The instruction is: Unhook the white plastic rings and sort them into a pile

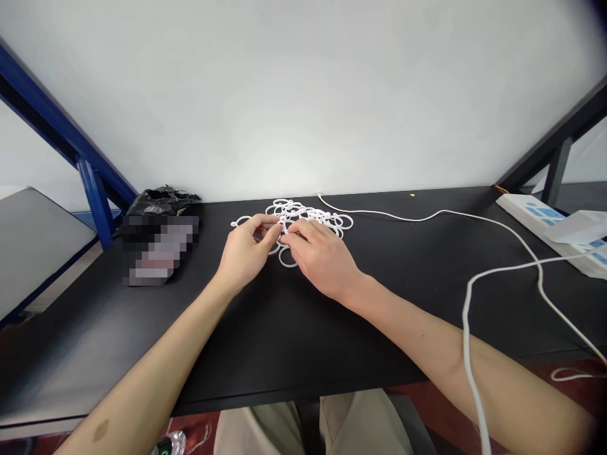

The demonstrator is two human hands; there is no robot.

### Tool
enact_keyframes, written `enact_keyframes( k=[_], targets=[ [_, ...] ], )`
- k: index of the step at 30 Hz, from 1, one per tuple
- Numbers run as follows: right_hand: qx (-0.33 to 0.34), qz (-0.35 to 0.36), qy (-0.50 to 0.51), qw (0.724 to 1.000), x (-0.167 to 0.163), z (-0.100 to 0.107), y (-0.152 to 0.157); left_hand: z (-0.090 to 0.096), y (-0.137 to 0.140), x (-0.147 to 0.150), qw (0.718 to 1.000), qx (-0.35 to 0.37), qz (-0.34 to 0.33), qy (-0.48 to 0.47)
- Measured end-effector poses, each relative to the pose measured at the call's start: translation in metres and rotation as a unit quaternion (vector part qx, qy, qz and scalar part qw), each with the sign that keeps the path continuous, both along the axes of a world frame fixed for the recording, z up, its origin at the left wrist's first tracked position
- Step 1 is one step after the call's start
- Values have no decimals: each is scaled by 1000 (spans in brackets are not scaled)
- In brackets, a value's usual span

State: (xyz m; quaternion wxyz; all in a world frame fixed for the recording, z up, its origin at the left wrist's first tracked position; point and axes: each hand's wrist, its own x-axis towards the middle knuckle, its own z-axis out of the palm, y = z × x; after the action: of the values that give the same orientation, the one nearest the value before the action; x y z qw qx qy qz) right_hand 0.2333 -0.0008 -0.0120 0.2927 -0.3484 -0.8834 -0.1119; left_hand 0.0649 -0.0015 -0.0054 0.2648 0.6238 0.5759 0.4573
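A loose pile of white plastic rings [288,256], several with small round knobs, lies on the black tabletop [303,328] near its back edge. My left hand [249,249] is at the pile's left side, with thumb and fingertips pinched on a white ring. From the right, my right hand [322,253] reaches over the rings, its thumb and fingers closed at the same ring close to the left fingertips. My fingers cover part of that ring and much of the pile's front.
A black plastic bag [164,201] sits at the back left, beside a blurred-out item [161,253]. A white cable [417,219] crosses the right side, passing in front of my right forearm. At the far right lies a white and blue box [545,218]. Blue metal struts [92,189] stand left.
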Motion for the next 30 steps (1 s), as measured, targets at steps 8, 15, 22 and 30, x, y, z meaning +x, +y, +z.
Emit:
enact_keyframes(
  k=[8, 15, 22, 30],
  targets=[
    [0, 34, 8, 999, 5, 0, 3, -5, 5, -8, 995, -11, -60, -77],
    [-18, -3, 34, 999, 6, 5, 0, -6, 21, -31, 996, 22, 56, -73],
    [-60, -25, 10, 998, 7, 1, 0, -8, 29, -56, 983, 60, 163, 66],
    [-93, -26, -1, 995, 6, 1, -1, -6, 27, -53, 975, 56, 161, 140]
  ],
)
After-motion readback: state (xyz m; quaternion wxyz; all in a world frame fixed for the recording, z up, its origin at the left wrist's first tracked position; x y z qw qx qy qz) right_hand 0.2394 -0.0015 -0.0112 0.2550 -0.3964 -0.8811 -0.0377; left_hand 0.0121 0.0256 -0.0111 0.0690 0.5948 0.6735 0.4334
